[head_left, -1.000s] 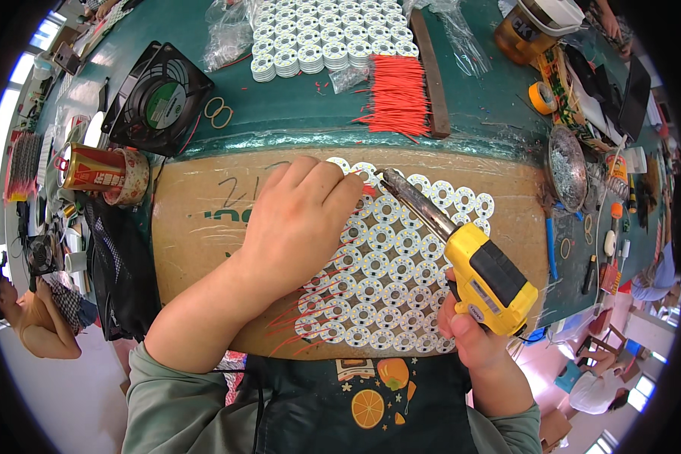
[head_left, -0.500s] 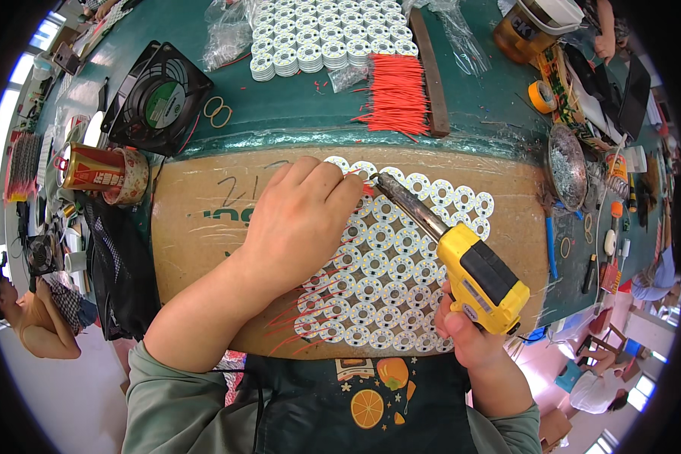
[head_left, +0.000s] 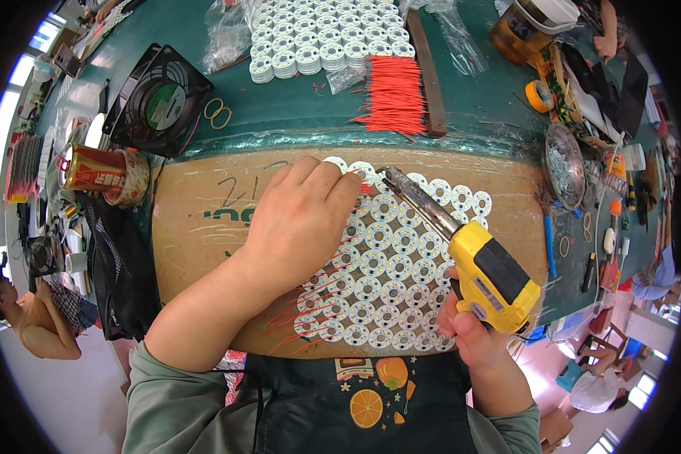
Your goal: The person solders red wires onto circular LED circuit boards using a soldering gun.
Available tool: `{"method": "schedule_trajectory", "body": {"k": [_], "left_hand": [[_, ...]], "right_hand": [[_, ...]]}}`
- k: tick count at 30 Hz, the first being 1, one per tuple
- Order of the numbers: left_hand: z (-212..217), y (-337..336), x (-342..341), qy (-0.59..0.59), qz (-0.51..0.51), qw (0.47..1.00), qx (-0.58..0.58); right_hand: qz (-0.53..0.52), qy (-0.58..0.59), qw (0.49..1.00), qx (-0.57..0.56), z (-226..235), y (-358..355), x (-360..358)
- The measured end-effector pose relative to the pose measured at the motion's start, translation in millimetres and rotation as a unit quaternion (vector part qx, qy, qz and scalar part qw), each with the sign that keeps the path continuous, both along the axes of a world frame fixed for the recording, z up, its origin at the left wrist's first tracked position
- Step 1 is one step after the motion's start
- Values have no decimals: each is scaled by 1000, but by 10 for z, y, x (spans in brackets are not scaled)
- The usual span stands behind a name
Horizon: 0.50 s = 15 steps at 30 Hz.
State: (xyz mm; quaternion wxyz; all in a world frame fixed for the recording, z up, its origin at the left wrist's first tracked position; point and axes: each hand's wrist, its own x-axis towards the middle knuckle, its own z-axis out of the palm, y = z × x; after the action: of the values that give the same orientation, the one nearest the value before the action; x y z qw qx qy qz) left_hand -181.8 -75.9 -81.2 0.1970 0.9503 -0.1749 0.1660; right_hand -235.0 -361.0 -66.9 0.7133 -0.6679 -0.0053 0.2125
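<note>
Rows of round white LED boards (head_left: 373,263), each with a hole in the middle, lie on a brown cardboard sheet (head_left: 197,250). Thin red wires (head_left: 295,309) stick out leftward from several boards along the left side. My left hand (head_left: 299,219) is closed in a pinch over the upper left boards, with red wire (head_left: 366,188) showing at its fingertips. In my right hand (head_left: 473,333) is a yellow and black soldering gun (head_left: 493,274). Its dark metal barrel slants up and left, with the tip just right of my left fingertips, near the top row.
Beyond the cardboard lie stacked round boards (head_left: 306,57), a bundle of red wires (head_left: 390,94) and a dark bar (head_left: 431,98). At left stand a black fan (head_left: 159,102) and a red can (head_left: 94,168). A metal bowl (head_left: 565,166) and orange tape (head_left: 539,96) are at right.
The soldering gun has moved a little right and down, its tip drawing away from my left fingertips. My left hand has hardly moved.
</note>
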Motion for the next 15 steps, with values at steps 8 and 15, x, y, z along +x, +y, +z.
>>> {"method": "schedule_trajectory", "body": {"k": [8, 15], "left_hand": [[156, -33, 57, -11, 23, 1000, -18], [126, -154, 195, -27, -27, 999, -23]], "right_hand": [[-40, -13, 999, -9, 96, -111, 60], [-29, -38, 999, -13, -13, -127, 38]]}}
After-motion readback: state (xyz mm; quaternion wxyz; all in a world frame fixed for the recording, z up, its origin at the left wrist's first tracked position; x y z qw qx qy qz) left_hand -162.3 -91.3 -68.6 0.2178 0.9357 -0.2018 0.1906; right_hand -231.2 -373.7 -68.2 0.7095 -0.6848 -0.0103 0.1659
